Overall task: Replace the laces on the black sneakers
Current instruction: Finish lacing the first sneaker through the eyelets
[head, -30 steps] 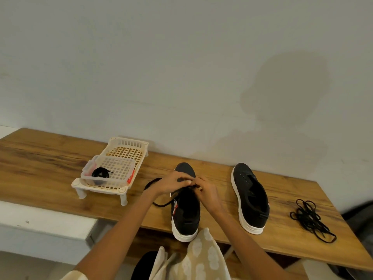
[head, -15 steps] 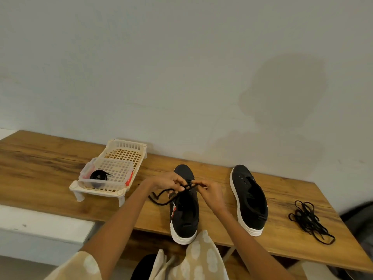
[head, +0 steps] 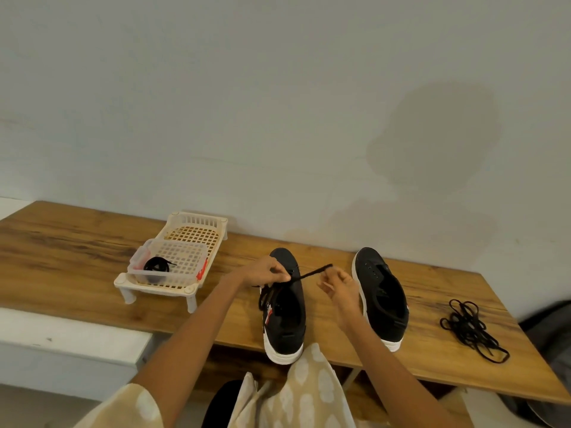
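I am working at a wooden bench (head: 77, 267) that is standing against a pale wall (head: 278, 103). Two black sneakers with white soles are sitting side by side on it, toes toward the wall. The left sneaker (head: 285, 319) is lying directly in front of me; the right sneaker (head: 381, 301) is resting just beside it and is showing bare eyelets.

A white plastic basket (head: 197, 230) on short legs is standing on the bench to the left, well apart from the sneakers. It is carrying a clear tub (head: 173, 264) with a coiled black lace (head: 157, 266) inside. A loose bundle of black laces (head: 471, 327) is lying on the bench to the right of the right sneaker.

My left hand (head: 265, 271) is hovering over the toe end of the left sneaker, thumb and forefinger pinching a black shoelace (head: 312, 273). The shoelace is running from this pinch rightward to a free tip, and downward onto the left sneaker.

My right hand (head: 338, 288) is positioned between the two sneakers, fingers loosely curled and spread, gripping nothing. It is sitting just below the shoelace tip, not touching it.
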`<action>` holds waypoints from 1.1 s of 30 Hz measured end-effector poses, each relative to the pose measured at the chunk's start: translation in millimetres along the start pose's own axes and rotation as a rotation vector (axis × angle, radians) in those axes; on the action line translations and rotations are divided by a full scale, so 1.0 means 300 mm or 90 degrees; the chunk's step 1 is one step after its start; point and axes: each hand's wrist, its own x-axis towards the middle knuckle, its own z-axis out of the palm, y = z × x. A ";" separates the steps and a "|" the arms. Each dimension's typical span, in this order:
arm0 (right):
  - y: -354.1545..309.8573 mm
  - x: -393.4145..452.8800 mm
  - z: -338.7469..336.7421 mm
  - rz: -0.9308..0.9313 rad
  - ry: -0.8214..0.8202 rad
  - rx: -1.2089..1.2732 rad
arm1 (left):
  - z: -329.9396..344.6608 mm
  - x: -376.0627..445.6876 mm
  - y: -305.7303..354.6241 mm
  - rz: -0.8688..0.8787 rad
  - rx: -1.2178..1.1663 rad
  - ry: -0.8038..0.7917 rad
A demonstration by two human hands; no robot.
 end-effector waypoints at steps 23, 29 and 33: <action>0.004 0.035 -0.044 -0.008 -0.094 -0.665 | 0.043 0.024 0.016 -0.037 -0.024 0.046; 0.041 0.012 0.056 -0.147 -0.234 -0.751 | 0.054 0.014 0.008 -0.029 -0.057 0.040; 0.009 0.023 0.045 -0.165 -0.200 -0.795 | 0.030 -0.008 -0.013 -0.016 -0.085 -0.017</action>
